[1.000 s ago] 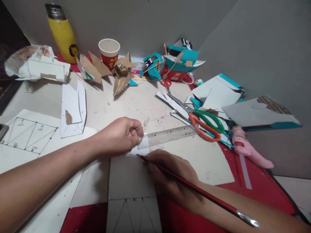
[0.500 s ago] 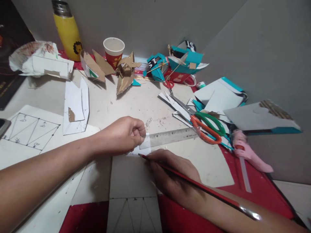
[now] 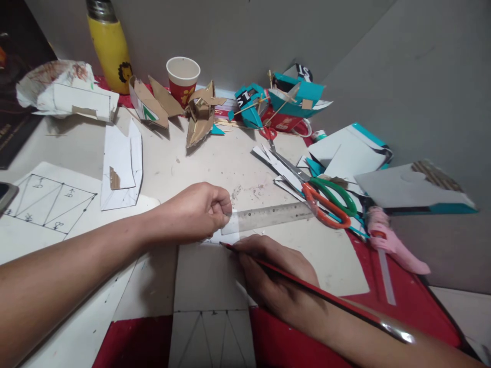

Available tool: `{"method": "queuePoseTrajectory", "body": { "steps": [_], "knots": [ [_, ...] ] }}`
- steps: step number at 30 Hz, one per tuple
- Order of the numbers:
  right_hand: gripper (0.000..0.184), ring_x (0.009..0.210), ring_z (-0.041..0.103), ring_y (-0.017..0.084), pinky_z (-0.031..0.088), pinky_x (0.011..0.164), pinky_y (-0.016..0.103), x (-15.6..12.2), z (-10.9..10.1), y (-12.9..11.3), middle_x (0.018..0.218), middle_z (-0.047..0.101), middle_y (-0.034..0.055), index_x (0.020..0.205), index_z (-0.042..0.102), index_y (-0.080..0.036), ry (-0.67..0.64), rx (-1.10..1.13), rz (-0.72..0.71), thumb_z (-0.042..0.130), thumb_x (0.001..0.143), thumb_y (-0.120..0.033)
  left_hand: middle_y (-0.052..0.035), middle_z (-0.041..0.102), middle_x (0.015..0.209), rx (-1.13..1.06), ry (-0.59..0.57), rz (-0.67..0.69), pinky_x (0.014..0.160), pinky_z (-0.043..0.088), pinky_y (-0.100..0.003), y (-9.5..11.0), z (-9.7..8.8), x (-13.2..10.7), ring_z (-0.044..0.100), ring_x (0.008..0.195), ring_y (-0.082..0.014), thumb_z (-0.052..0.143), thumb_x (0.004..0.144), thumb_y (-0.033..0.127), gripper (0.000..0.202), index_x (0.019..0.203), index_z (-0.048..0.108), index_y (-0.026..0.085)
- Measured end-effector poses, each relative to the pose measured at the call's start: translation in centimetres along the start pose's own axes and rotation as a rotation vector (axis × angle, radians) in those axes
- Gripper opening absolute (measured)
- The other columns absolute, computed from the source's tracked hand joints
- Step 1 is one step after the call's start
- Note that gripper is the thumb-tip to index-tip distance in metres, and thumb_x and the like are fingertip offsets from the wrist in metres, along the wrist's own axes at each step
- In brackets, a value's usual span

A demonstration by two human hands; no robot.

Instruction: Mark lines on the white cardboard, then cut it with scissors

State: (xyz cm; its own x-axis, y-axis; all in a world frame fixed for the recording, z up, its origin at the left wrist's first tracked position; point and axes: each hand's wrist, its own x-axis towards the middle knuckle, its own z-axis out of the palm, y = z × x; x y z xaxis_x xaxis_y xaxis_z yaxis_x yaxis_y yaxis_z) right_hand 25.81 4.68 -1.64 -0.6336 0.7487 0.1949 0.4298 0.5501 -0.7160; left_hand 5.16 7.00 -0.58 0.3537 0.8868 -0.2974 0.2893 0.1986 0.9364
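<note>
While marking the long white card strip lying over the red counter, lightly guide the slim red-and-black pencil, pinched in the right grip; steady the clear plastic ruler with the curled left grip (cannot tell if grasping).

White letters "ST" stand on the smaller teal cardboard model.

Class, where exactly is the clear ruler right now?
In the head view, the ruler lies just right of center, between the person's left hand and the orange-and-green scissors.
</note>
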Motion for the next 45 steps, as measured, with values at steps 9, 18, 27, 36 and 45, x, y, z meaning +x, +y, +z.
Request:
{"method": "queuePoseTrajectory", "body": {
  "steps": [9,18,27,36,45],
  "knots": [
    [0.012,0.052,0.057,0.011,0.045,0.046,0.021,-0.7,0.5,1.7,0.068,0.064,-0.0011,0.096,0.065,-0.021,0.000,0.461,0.193,0.053,0.097,-0.025,0.0045,0.055,0.053,-0.140,0.056,-0.003,0.047,0.041,-0.019,0.6,-1.0,-0.4,0.053,0.046,-0.0090,0.061,0.081,0.014,0.002,0.080,0.060,0.015],
    [0.013,0.063,0.064,0.012,0.052,0.054,0.023,-0.7,-0.6,0.8,0.080,0.069,0.0039,0.094,0.064,-0.019,0.007,0.564,0.022,0.052,0.094,-0.017,0.0020,0.062,0.057,-0.066,0.174,-0.053,0.053,0.045,-0.018,2.7,-4.0,-4.5,0.056,0.052,-0.0083,0.068,0.083,0.024,0.010,0.081,0.064,0.015],
    [0.020,0.057,0.058,0.010,0.046,0.053,0.022,-0.6,-1.4,0.8,0.074,0.066,-0.0004,0.097,0.055,-0.022,-0.008,0.321,-0.210,0.048,0.086,-0.007,0.0016,0.060,0.067,-0.054,0.215,-0.128,0.059,0.041,-0.020,0.2,-3.2,-6.6,0.054,0.060,-0.0075,0.062,0.090,0.025,0.011,0.087,0.064,0.015],
    [0.027,0.059,0.057,0.010,0.043,0.054,0.022,-0.8,-0.9,1.5,0.075,0.063,-0.0023,0.102,0.049,-0.024,-0.098,0.273,-0.312,0.050,0.084,-0.004,0.0000,0.062,0.068,-0.042,0.194,-0.113,0.061,0.044,-0.022,-1.2,-3.3,-6.3,0.055,0.062,-0.0094,0.064,0.089,0.029,0.014,0.089,0.067,0.015],
    [0.023,0.063,0.062,0.010,0.045,0.055,0.022,-0.8,-1.0,1.6,0.079,0.067,-0.0004,0.101,0.053,-0.022,-0.116,0.273,-0.308,0.052,0.086,-0.006,0.0016,0.063,0.066,-0.027,0.202,-0.092,0.057,0.042,-0.017,-1.6,-3.0,-5.9,0.055,0.059,-0.0063,0.067,0.088,0.029,0.012,0.088,0.070,0.018]
  ]
}}
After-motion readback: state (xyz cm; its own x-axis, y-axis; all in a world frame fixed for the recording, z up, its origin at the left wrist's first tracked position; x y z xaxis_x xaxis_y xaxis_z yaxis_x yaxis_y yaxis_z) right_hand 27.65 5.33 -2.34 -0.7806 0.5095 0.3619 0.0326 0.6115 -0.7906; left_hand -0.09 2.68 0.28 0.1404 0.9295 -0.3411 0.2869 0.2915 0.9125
